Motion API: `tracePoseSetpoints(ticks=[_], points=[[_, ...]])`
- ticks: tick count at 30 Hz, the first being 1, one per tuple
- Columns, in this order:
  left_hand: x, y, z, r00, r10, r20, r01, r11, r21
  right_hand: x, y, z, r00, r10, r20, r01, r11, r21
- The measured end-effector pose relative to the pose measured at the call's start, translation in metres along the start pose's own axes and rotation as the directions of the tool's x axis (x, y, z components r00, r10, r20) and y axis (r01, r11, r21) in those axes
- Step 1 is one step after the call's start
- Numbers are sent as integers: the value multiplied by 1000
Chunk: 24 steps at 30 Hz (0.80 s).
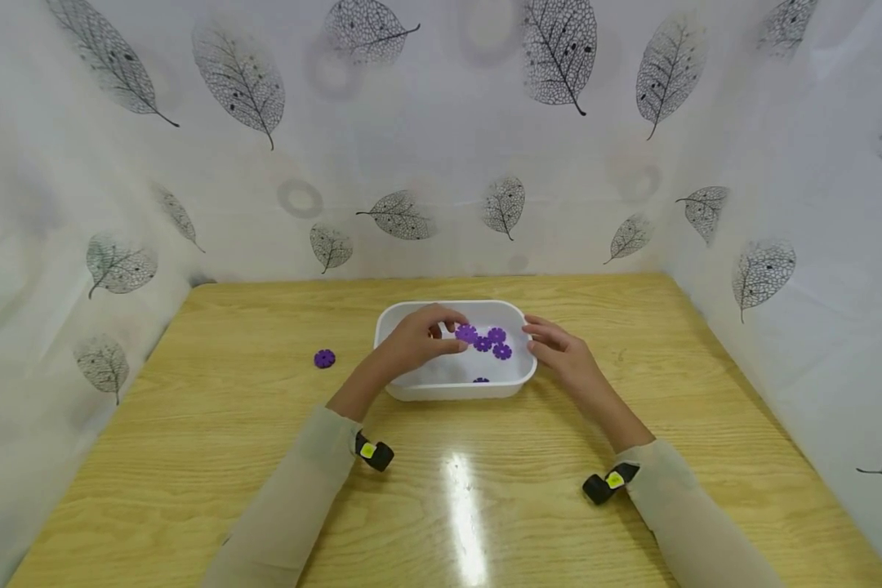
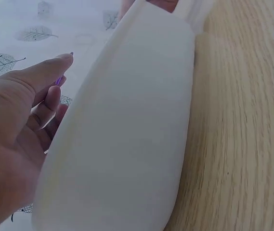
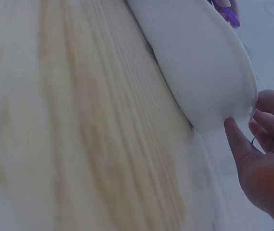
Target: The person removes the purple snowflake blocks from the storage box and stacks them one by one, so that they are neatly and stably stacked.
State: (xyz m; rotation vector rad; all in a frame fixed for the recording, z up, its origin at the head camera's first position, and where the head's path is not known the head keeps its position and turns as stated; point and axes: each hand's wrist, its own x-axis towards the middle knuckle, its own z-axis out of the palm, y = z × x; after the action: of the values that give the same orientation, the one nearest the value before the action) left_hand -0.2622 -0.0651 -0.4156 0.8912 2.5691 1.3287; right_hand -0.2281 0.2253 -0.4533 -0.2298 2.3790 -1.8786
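Note:
My left hand (image 1: 415,336) is over the white plastic tub (image 1: 456,392) and pinches a purple flower-shaped disc (image 1: 466,333) between thumb and fingers. In the left wrist view only the edge of that disc (image 2: 58,81) shows. Several more purple notched discs (image 1: 502,352) lie in the tub, close to the held one. Another disc (image 1: 481,380) is partly hidden by the tub's near wall. With fairly straight fingers, my right hand (image 1: 567,356) touches the tub's right end. The right wrist view shows its thumb (image 3: 237,137) against the outer wall.
A single purple disc (image 1: 324,358) lies on the wooden table (image 1: 250,457), left of the tub. White sheeting (image 1: 441,147) with a leaf print hangs behind the table and along both sides. Each wrist wears a small black camera (image 1: 379,456).

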Motion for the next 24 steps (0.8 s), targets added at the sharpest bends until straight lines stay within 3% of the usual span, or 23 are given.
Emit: tracePoseSetpoints(ticks=[7,17,24], points=[[-12,1,-5,1000,11,0,-11,1000,1,0,-1,0,1000,12,-6,-12,1000,-19],[-35,-9,-14,999,-34,3,34,999,-5,-1,-2,1,1000,6,2,-6,1000,14],[-52,-18,-27,998,-54,-44,55,998,18,-1,-2,0,1000,4,8,-4,1000,13]])
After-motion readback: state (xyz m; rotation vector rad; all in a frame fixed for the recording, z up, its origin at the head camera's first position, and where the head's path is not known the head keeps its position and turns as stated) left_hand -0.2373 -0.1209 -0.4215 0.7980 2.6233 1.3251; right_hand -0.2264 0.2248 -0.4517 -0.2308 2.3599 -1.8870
